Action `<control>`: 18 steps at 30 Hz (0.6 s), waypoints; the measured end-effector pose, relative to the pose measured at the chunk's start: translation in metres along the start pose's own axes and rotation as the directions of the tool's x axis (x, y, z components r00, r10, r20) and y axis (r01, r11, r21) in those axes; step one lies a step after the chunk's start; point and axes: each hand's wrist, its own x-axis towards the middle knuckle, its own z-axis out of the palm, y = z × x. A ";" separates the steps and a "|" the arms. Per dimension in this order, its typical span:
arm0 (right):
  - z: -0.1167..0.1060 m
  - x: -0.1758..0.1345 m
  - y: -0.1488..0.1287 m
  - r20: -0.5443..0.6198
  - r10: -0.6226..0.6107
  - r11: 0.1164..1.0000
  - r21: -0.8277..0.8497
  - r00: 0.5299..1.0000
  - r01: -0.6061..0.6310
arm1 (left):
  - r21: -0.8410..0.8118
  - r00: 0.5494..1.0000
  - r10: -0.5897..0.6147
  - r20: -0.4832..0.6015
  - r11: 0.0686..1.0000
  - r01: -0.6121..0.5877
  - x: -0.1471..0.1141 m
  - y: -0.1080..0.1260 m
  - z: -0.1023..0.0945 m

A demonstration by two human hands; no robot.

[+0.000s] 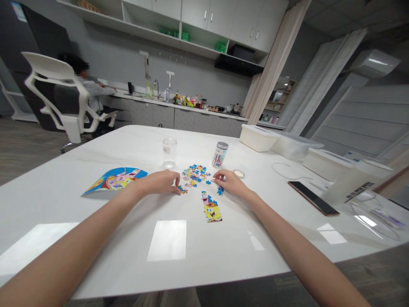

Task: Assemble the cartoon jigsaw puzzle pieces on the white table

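Note:
A loose pile of jigsaw puzzle pieces [195, 172] lies on the white table. On its left, my left hand [163, 182] has its thumb and forefinger apart beside a few joined pieces [182, 190], the thumb close against them. My right hand [228, 181] is at the pile's right edge with fingertips pinched; anything between them is too small to make out. Blue pieces [220, 190] lie just under that hand. Nearer me is a joined puzzle section [211, 209] showing a yellow cartoon face. A curled picture sheet [119, 179] rests left of my left hand.
Behind the pile stand a clear jar [169, 152] and a printed canister [220, 154] with a silver lid. A round lid [239, 173] lies nearby. At right are white bins [258, 138], a phone [311, 198] and cables. A person [96, 96] sits beyond the table, left.

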 end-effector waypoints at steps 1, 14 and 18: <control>0.000 0.000 0.000 -0.013 0.002 1.000 0.002 1.000 -0.002 | 0.007 1.000 0.006 0.001 1.000 -0.006 0.000 0.001 0.000; 0.002 0.001 0.005 -0.021 -0.032 0.999 -0.036 0.999 0.031 | 0.011 1.000 0.020 -0.009 1.000 -0.019 -0.003 0.004 -0.002; 0.002 0.000 0.003 -0.008 -0.027 0.999 -0.042 1.000 0.026 | -0.008 1.000 0.025 -0.007 1.000 -0.025 -0.002 0.002 -0.001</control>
